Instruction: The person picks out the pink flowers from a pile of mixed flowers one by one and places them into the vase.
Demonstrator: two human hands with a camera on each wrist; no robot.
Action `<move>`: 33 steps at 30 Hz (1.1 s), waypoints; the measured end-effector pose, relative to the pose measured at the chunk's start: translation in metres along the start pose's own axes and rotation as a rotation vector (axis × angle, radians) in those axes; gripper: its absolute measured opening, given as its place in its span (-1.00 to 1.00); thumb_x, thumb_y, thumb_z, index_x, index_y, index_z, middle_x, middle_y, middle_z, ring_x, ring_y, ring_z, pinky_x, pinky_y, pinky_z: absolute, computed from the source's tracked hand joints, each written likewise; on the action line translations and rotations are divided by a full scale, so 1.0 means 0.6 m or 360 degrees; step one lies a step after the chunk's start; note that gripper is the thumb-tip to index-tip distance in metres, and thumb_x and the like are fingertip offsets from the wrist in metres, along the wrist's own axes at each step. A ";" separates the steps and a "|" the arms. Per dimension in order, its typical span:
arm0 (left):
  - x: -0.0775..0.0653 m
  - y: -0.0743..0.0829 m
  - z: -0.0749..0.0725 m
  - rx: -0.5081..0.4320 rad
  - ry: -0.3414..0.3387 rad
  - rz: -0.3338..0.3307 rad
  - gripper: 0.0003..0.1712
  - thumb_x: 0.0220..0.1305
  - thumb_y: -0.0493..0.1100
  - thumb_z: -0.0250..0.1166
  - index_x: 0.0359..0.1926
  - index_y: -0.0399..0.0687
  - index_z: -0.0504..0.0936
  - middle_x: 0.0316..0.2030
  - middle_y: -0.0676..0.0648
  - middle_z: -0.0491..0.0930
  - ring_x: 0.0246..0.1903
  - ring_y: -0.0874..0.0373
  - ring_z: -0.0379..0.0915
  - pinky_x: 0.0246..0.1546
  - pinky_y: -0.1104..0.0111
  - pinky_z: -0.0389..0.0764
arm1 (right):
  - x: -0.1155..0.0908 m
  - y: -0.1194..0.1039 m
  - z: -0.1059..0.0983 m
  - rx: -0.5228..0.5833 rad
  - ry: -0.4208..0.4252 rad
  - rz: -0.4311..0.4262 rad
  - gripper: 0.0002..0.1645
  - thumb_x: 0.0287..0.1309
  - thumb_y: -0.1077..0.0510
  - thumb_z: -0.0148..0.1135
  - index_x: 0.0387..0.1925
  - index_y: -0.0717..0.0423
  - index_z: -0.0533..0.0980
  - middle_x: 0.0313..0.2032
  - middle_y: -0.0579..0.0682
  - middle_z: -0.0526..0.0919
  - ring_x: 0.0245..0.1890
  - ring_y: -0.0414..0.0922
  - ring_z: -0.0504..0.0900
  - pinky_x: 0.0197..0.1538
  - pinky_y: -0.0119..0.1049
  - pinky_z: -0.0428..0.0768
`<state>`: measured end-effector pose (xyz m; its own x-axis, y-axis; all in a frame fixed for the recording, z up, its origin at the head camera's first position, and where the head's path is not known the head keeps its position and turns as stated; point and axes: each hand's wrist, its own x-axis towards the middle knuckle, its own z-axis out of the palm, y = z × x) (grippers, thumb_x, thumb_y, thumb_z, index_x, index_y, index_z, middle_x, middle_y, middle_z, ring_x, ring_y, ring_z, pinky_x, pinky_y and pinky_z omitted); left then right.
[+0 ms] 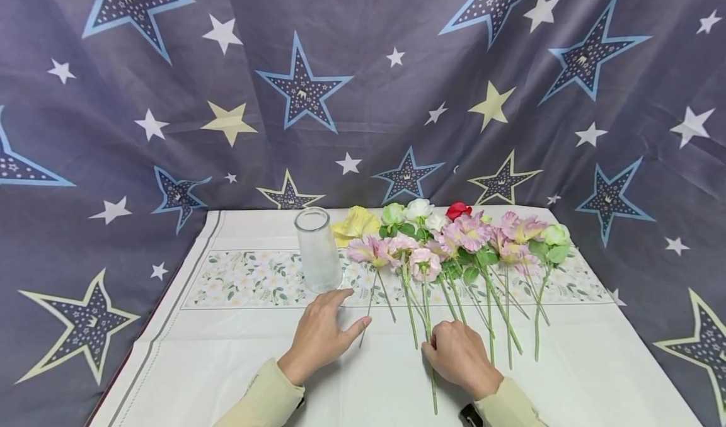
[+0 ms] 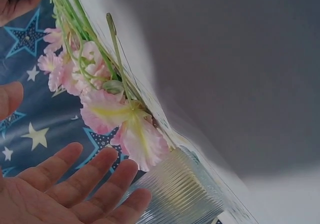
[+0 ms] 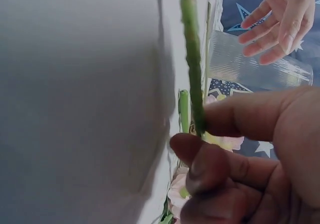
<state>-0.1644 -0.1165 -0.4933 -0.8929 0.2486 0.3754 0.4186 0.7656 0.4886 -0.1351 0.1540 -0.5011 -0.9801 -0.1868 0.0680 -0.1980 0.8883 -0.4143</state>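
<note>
My right hand (image 1: 460,354) pinches the green stem (image 3: 192,59) of a pink flower (image 1: 425,265) between thumb and fingers. The stem's lower end sticks out toward the front of the table, and the bloom lies among the others. My left hand (image 1: 322,334) is held with fingers spread and nothing in them, just in front of a ribbed clear glass vase (image 1: 319,254). Right of the vase, a pink-and-yellow flower (image 1: 371,250) lies with its stems pointing toward me. In the left wrist view, the vase (image 2: 180,189) shows beyond the left fingertips.
Several artificial flowers lie in a row to the right: a yellow bloom (image 1: 356,225), a white rose (image 1: 420,209), a red rose (image 1: 458,210) and a pale green rose (image 1: 556,235). They lie across a floral band on the white tablecloth (image 1: 227,364). A star-patterned curtain (image 1: 363,131) stands behind.
</note>
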 end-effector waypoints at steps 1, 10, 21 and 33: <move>0.000 0.000 0.000 0.0001 0.0002 0.0001 -0.28 0.19 0.20 0.49 0.19 -0.19 0.64 0.11 -0.20 0.66 0.16 -0.21 0.55 0.16 -0.12 0.52 | -0.001 0.000 0.001 0.0004 0.0005 0.0007 -0.38 0.15 0.16 0.39 -0.87 -0.12 0.26 -0.88 -0.28 0.12 -0.81 -0.24 0.13 -0.65 -0.33 0.17; 0.002 0.001 0.001 -0.0005 0.0011 0.0002 -0.29 0.18 0.20 0.50 0.18 -0.17 0.64 0.11 -0.20 0.66 0.15 -0.19 0.56 0.16 -0.11 0.53 | -0.003 -0.007 -0.003 0.0119 0.0172 0.0053 -0.55 0.27 0.21 0.35 -0.70 -0.05 0.40 -0.77 -0.20 0.32 -0.77 -0.25 0.26 -0.62 -0.34 0.26; 0.007 0.002 0.006 0.0007 0.0028 0.0032 -0.29 0.18 0.20 0.49 0.17 -0.18 0.64 0.12 -0.18 0.67 0.16 -0.18 0.56 0.17 -0.08 0.53 | 0.004 -0.010 -0.008 0.0193 0.0378 0.0042 -0.71 0.32 0.23 0.33 -0.54 0.05 0.51 -0.71 -0.20 0.40 -0.74 -0.26 0.30 -0.63 -0.36 0.30; 0.014 0.009 0.009 -0.0021 0.0009 0.0012 -0.31 0.18 0.20 0.49 0.19 -0.14 0.64 0.12 -0.16 0.67 0.16 -0.17 0.56 0.18 -0.09 0.51 | 0.025 -0.014 -0.013 0.0166 0.0536 -0.0027 -0.78 0.31 0.21 0.36 -0.48 0.08 0.55 -0.68 -0.18 0.47 -0.75 -0.29 0.29 -0.66 -0.37 0.29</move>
<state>-0.1704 -0.1072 -0.4922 -0.8887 0.2509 0.3838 0.4276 0.7556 0.4962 -0.1484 0.1471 -0.4894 -0.9307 -0.0370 0.3639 -0.2287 0.8353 -0.5000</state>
